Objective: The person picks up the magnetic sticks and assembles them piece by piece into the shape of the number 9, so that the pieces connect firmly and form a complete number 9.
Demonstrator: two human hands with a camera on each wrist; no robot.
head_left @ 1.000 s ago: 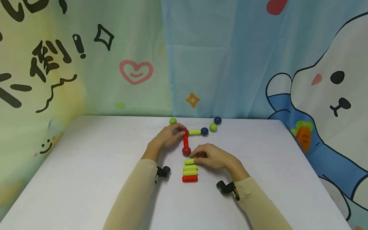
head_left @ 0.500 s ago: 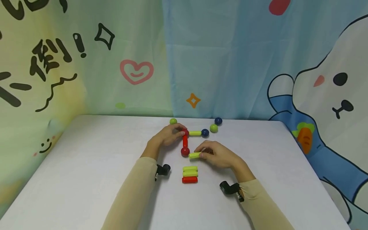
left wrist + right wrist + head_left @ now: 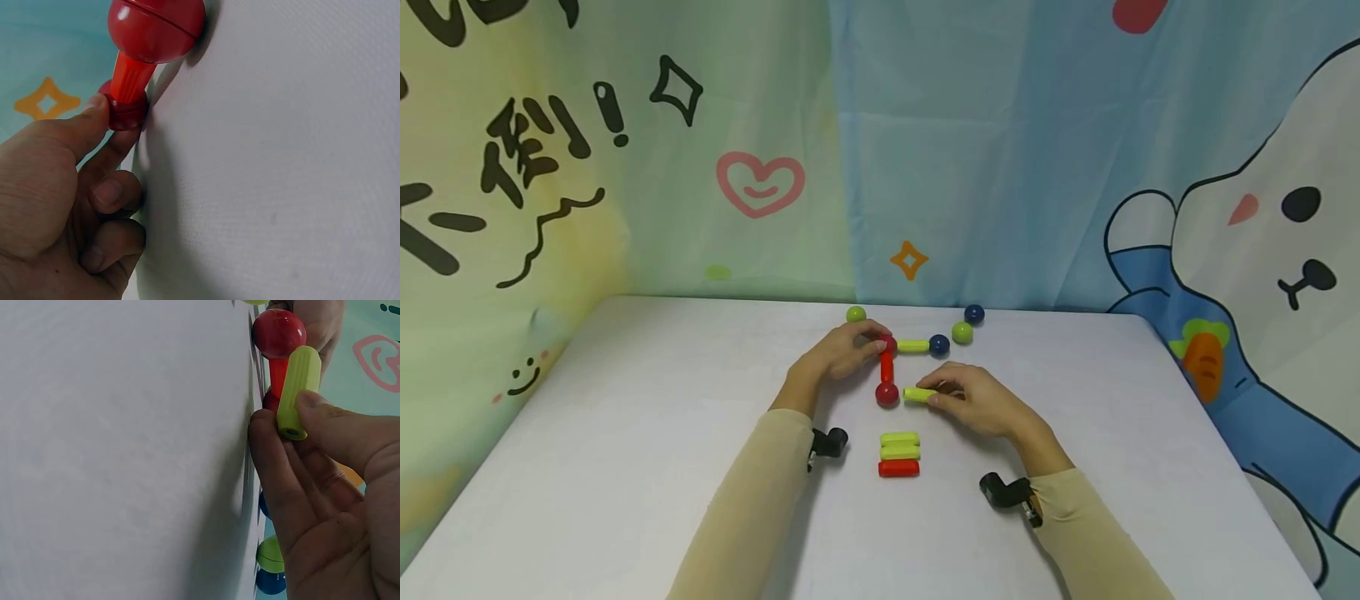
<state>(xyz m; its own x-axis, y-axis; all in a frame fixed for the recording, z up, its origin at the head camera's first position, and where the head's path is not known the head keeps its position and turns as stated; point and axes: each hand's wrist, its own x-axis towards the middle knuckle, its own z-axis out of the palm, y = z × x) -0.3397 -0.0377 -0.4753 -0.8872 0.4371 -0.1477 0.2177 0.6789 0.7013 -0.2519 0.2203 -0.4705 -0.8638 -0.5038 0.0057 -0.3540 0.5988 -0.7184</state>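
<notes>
My left hand (image 3: 847, 350) pinches the far red ball (image 3: 127, 112) between thumb and finger. A red rod (image 3: 887, 367) joins that ball to a nearer red ball (image 3: 887, 394), and a yellow-green rod (image 3: 913, 346) runs right from the far ball to a dark blue ball (image 3: 939, 346). My right hand (image 3: 981, 400) pinches a loose yellow-green rod (image 3: 300, 394) by its right end. In the head view, the loose rod's left end points at the near red ball, with a small gap between them.
Closer to me lie two yellow-green rods (image 3: 899, 446) and a red rod (image 3: 898, 468), side by side. Toward the table's (image 3: 625, 433) far edge sit a green ball (image 3: 856, 314) at left, and another green ball (image 3: 962, 332) beside a blue ball (image 3: 974, 314) at right.
My right hand has picked the top yellow-green rod from the row and carried it away from me and slightly right, level with the near red ball. My left hand keeps its place.
</notes>
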